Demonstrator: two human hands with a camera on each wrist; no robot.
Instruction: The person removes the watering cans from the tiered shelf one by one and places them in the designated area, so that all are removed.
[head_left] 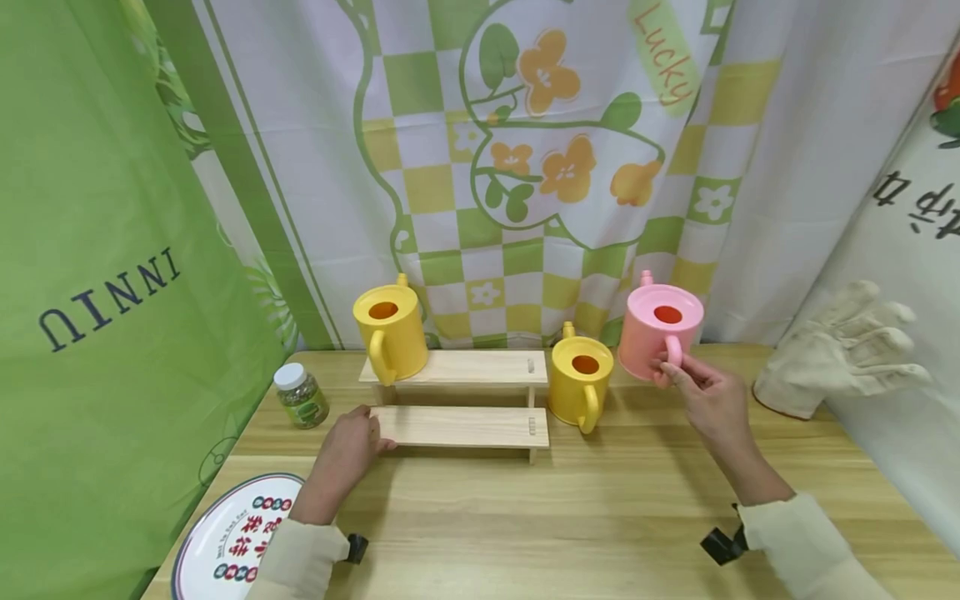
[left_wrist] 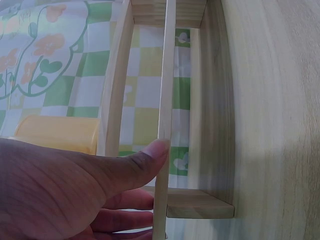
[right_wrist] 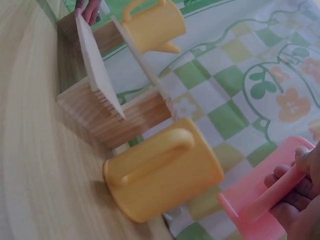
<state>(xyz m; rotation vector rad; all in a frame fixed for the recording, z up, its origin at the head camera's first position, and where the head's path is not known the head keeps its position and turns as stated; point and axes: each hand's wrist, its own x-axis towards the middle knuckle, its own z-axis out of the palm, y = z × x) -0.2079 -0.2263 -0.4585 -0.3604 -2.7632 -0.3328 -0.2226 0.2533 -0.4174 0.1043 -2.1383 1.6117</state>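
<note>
A small two-step wooden shelf (head_left: 457, 427) stands on the table against the curtain. My left hand (head_left: 350, 446) grips the left end of its lower board, and the left wrist view shows the thumb (left_wrist: 156, 150) against the board's edge. On the upper board sits a yellow watering can (head_left: 401, 333). A second yellow watering can (head_left: 573, 392) stands on the table at the shelf's right end. My right hand (head_left: 712, 406) holds a pink watering can (head_left: 645, 337) by its handle. In the right wrist view, the pink can (right_wrist: 250, 200) appears raised off the table.
Left of the shelf stands a jar with a white lid (head_left: 302, 398). A printed round plate (head_left: 202, 533) lies at the front left, partly behind the left sleeve. A white glove (head_left: 832, 358) stands upright at the right. Curtains (head_left: 510, 208) hang behind the table (head_left: 562, 517).
</note>
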